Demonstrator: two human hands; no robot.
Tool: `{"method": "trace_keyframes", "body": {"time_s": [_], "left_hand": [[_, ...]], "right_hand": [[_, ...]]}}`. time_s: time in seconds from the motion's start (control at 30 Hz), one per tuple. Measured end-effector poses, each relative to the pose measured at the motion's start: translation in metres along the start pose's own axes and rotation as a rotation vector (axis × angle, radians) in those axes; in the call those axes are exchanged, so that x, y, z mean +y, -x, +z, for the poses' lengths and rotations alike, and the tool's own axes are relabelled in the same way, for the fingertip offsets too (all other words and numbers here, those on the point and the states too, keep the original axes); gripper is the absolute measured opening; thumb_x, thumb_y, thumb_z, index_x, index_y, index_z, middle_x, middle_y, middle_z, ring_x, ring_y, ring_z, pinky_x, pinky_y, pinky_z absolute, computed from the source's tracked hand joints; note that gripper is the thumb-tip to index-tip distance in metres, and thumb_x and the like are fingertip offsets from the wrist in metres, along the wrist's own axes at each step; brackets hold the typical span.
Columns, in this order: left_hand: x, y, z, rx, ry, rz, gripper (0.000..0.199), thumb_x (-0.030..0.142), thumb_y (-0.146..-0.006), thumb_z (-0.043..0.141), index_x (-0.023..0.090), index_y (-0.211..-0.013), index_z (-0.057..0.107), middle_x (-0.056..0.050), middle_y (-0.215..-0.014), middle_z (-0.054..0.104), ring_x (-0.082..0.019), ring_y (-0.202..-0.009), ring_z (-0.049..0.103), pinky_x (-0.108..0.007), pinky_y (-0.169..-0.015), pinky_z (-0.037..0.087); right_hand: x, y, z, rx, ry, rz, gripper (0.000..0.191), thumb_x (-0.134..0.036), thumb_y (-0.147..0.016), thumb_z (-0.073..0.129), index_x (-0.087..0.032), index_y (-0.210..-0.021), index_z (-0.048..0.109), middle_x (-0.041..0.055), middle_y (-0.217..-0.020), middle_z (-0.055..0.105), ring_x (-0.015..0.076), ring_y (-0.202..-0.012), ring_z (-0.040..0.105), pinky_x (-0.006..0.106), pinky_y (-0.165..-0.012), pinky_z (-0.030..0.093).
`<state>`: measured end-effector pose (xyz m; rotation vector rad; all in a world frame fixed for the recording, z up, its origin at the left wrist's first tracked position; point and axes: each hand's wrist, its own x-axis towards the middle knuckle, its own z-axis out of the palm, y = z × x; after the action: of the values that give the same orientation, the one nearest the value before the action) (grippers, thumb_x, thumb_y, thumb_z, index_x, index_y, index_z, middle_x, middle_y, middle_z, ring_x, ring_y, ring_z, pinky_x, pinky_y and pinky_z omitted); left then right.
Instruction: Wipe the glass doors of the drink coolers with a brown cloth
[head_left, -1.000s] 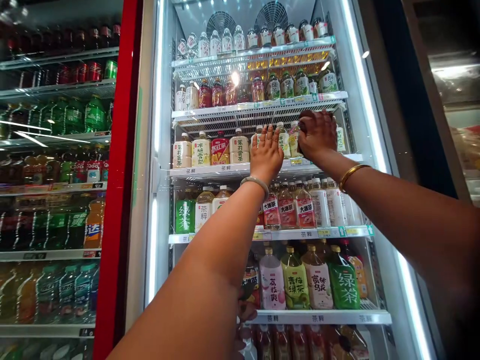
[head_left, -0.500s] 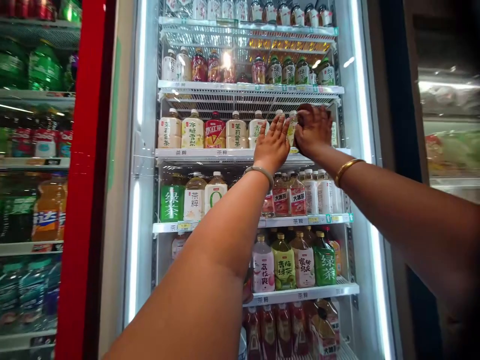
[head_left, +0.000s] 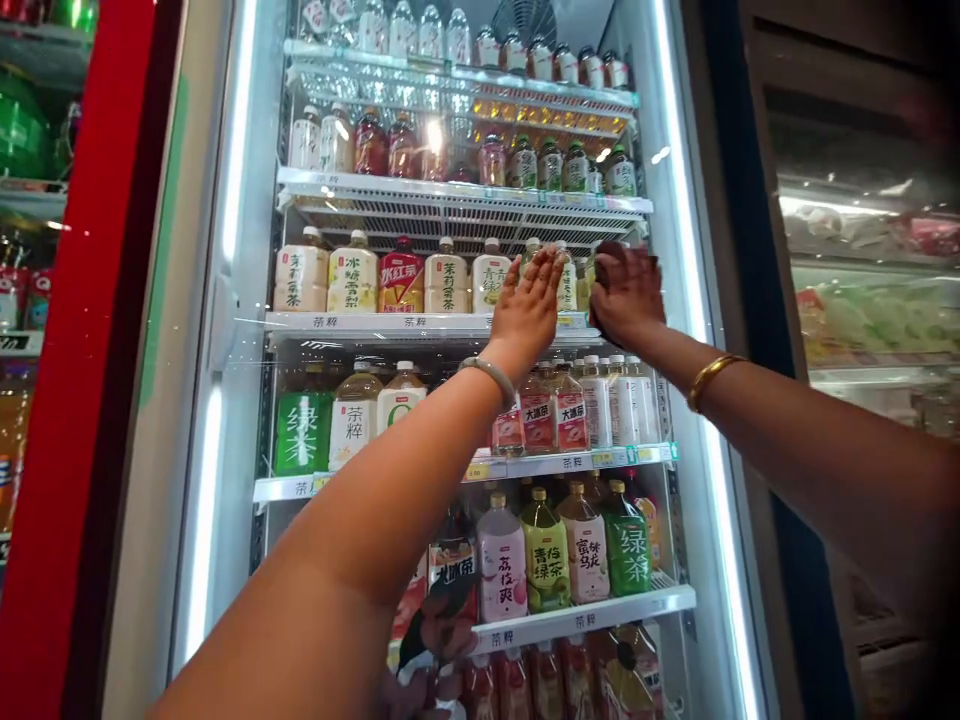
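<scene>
Both arms reach up in front of a lit drinks cooler with a glass front. My left hand point(head_left: 527, 305), a pale bangle at its wrist, has its fingers stretched upward and holds nothing, over the third shelf's bottles. To its right, my right hand point(head_left: 627, 295) is raised with fingers spread and nothing in it, a gold bangle on the wrist. A gap separates the two hands. Behind them stand a red-labelled bottle point(head_left: 401, 278) and several pale-labelled bottles point(head_left: 448, 280). Whether the palms touch the glass I cannot tell.
Below are shelves with a green tea bottle point(head_left: 303, 425), a pink-labelled bottle point(head_left: 502, 565) and others. A red cooler frame point(head_left: 82, 330) stands on the left. Another refrigerated case point(head_left: 870, 376) is at the right. Bright light strips line the cooler's sides.
The view has shifted, so the cooler sits further left and tilts slightly. My left hand is a little further left and lower in view; the gap between my hands is wider.
</scene>
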<state>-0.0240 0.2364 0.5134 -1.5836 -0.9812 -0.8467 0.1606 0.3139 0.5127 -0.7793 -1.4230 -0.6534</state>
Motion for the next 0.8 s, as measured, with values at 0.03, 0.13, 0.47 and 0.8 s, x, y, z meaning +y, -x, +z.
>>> {"method": "trace_keyframes", "body": {"time_s": [0.03,0.13,0.47,0.8], "left_hand": [[0.007,-0.001,0.001,-0.016,-0.013,0.019,0.068,0.014,-0.098,0.025,0.01,-0.166,0.026,-0.008,-0.177,0.021,-0.019,-0.165,0.012,-0.044,-0.136,-0.002],[0.038,-0.004,0.007,-0.021,-0.038,0.101,0.067,0.014,-0.1,0.022,0.008,-0.166,0.026,-0.01,-0.176,0.023,-0.02,-0.165,0.012,-0.044,-0.136,0.0],[0.07,-0.008,0.055,-0.046,-0.203,0.175,0.066,0.034,-0.104,0.026,0.018,-0.168,0.02,-0.006,-0.177,0.022,-0.021,-0.165,0.008,-0.042,-0.134,-0.003],[0.069,0.006,0.015,-0.19,-0.332,0.23,0.069,0.035,-0.105,0.026,0.027,-0.17,0.005,0.002,-0.178,0.01,-0.023,-0.164,0.011,-0.046,-0.135,0.01]], "right_hand": [[0.0,0.007,0.0,-0.009,0.001,-0.086,0.052,-0.042,-0.098,0.05,-0.027,-0.148,0.053,0.0075,-0.171,0.033,0.0351,-0.163,0.018,0.068,-0.131,0.016],[0.024,0.04,-0.01,-0.051,0.003,-0.375,0.048,-0.042,-0.1,0.049,-0.028,-0.146,0.056,0.0057,-0.169,0.038,0.0299,-0.162,0.022,0.061,-0.133,0.019],[0.089,0.055,-0.022,0.057,-0.089,-0.375,0.049,-0.043,-0.101,0.048,-0.029,-0.148,0.056,0.0031,-0.167,0.042,0.0356,-0.161,0.024,0.061,-0.132,0.022],[0.028,0.113,-0.024,0.147,-0.099,-0.147,0.062,-0.055,-0.087,0.055,-0.049,-0.148,0.056,-0.0166,-0.153,0.053,0.0301,-0.159,0.03,0.064,-0.128,0.034]]}}
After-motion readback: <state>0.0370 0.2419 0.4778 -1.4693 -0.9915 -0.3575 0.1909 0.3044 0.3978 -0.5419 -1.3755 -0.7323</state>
